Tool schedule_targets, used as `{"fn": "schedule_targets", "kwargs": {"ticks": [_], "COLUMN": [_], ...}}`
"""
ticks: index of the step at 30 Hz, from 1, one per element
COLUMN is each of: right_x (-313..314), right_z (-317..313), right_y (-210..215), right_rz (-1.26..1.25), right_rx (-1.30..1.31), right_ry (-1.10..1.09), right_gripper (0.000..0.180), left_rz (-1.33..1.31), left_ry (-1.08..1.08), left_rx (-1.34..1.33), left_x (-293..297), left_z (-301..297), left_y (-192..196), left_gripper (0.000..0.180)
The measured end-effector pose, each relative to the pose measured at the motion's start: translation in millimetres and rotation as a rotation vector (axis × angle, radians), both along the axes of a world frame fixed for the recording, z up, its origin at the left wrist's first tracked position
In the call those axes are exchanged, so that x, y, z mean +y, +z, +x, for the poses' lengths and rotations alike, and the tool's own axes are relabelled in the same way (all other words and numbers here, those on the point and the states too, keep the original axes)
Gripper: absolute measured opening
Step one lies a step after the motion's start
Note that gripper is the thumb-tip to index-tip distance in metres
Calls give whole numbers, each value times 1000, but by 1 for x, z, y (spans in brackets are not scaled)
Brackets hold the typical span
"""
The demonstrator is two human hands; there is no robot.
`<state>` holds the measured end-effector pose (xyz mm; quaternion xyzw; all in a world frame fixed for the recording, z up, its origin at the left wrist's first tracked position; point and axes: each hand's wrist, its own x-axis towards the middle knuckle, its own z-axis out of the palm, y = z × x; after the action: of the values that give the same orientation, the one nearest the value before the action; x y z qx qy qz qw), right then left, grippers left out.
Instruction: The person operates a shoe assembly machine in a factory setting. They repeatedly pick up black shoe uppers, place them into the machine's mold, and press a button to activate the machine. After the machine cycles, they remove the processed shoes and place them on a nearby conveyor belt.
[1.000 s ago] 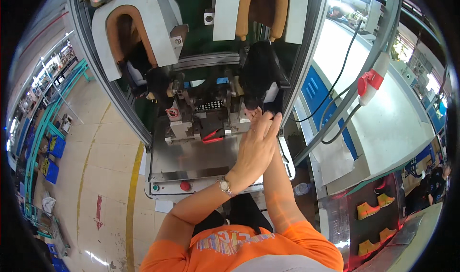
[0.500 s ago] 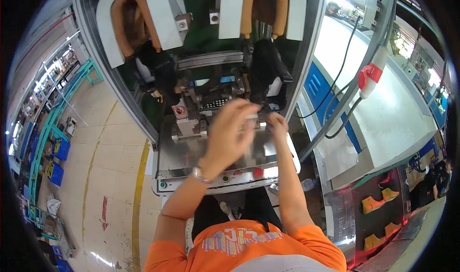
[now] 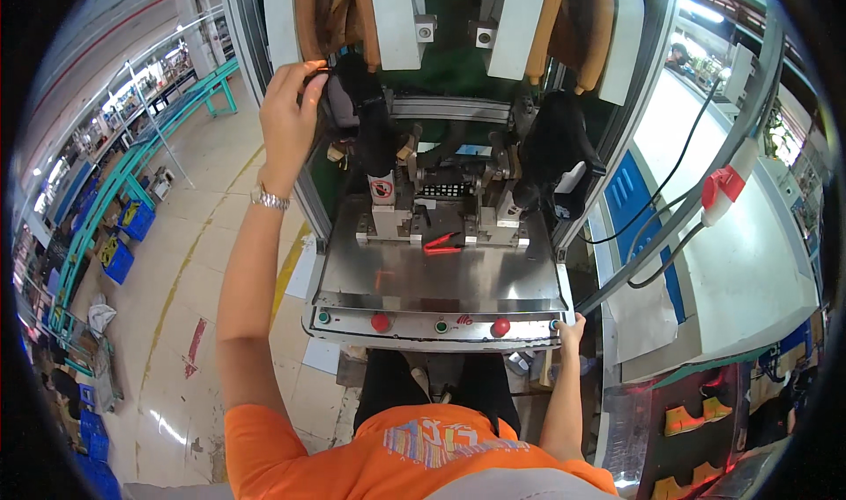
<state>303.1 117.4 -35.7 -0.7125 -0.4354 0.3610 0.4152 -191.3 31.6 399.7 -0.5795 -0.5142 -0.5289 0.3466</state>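
My left hand (image 3: 293, 112) is raised at the machine's left side, finger and thumb pinched at the top edge of a black shoe upper (image 3: 370, 117) on the left fixture. My right hand (image 3: 571, 331) grips the right corner of the control panel (image 3: 410, 331), its thumb against a small round button (image 3: 554, 325). On the metal plate (image 3: 423, 280) between the fixtures lies a pair of red-handled pliers (image 3: 443, 246). Another black shoe upper (image 3: 560, 152) sits on the right fixture.
Two padded U-shaped clamps, left (image 3: 308, 15) and right (image 3: 545, 29), hang above the uppers. Red knobs (image 3: 500, 326) stand on the panel. A cable with a red-and-white connector (image 3: 723, 187) hangs at right. Yellowish shoes (image 3: 683, 419) lie on a rack at lower right.
My left hand has gone from over the plate up to the left upper. My right hand has dropped from the right fixture to the panel corner. The pliers now show on the plate.
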Motion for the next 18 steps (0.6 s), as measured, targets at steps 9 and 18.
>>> {"fn": "schedule_targets", "kwargs": {"ticks": [9,18], "right_x": [-58,-162], "right_z": [-77,-145], "right_y": [97,294], "right_rz": [542,608], "right_rx": [-230,360], "right_ry": [88,1259], "right_gripper": [50,107], "left_rz": [51,-550], "left_ry": [-131,-282], "left_rx": [85,196], "left_x": [-49,-72], "left_z": [43,191], "left_y": [52,7], "left_gripper": [9,11]}}
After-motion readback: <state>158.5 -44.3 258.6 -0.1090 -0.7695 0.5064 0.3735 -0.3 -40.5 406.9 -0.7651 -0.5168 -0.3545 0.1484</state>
